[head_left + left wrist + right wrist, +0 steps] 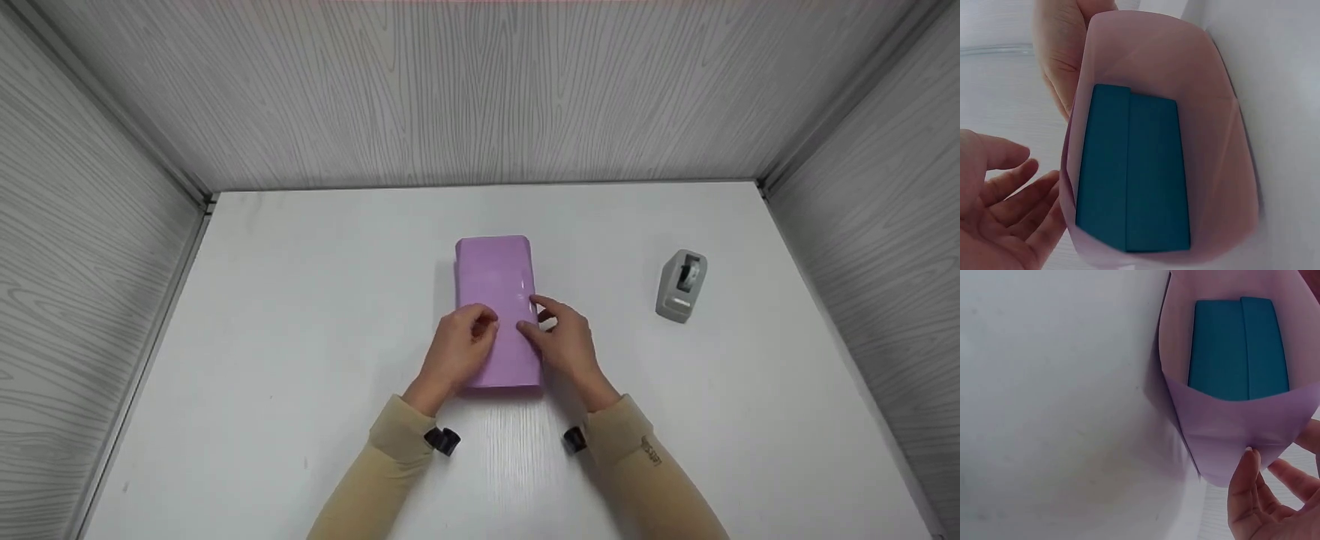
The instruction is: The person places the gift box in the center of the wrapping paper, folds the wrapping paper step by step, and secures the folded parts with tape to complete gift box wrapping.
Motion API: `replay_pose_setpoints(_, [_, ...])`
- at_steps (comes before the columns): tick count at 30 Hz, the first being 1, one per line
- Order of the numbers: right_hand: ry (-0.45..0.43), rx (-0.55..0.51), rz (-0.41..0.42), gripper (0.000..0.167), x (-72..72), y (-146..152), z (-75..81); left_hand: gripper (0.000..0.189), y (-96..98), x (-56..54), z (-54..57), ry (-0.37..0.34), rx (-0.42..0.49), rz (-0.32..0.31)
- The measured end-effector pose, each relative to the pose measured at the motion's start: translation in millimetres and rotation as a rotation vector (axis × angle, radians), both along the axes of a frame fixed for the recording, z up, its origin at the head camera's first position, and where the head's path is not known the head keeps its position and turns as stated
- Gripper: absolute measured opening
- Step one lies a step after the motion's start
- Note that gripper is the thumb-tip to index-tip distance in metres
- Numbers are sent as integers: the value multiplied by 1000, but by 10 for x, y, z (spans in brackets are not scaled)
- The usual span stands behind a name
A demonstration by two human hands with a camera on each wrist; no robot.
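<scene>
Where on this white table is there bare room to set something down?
The widest bare patch of the table lies between the left wall and the purple package. A narrower gap separates the package from the tape dispenser, and another strip runs behind both, before the back wall. Crowded: the package's near half, with left hand and right hand.

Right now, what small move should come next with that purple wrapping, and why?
Perhaps fold one side of the near end of the purple wrapping paper inward, with the right hand steadying the top: both wrist views show that end gaping open, reaching past the teal box inside and leaving its end uncovered.
</scene>
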State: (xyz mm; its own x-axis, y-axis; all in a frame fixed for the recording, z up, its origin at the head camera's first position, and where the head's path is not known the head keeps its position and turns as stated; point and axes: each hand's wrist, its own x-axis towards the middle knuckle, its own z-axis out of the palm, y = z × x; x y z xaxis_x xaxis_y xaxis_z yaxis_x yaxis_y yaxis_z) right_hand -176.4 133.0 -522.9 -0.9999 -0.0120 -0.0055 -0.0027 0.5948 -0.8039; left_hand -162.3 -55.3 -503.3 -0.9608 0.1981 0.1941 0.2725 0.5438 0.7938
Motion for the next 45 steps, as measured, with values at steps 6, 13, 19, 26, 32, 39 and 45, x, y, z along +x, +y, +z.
replay_pose_setpoints(6, [-20, 6, -10, 51, -4, 5, 31, 8, -136, 21, -31, 144, -5, 57])
replay_pose_setpoints(13, [-56, -8, -21, 51, -3, 2, 41, 26, -205, 14, -86, 49, -97, 108])
replay_pose_setpoints(19, [-60, -18, -20, 51, 3, -4, 33, 47, -253, -43, -176, -136, -96, 81])
replay_pose_setpoints(26, [-67, -25, -26, 52, 16, -29, 41, 50, -304, -72, -244, -211, -32, 27])
replay_pose_setpoints(32, [-62, -28, -9, 53, 15, -64, 58, 50, -323, -85, -236, -221, -35, 36])
replay_pose_setpoints(39, [-58, -25, -22, 52, 9, -65, 55, 51, -324, -108, -230, -235, -44, 35])
replay_pose_setpoints(45, [-64, -34, -29, 51, 13, -70, 45, 51, -301, -103, -229, -218, -41, 48])
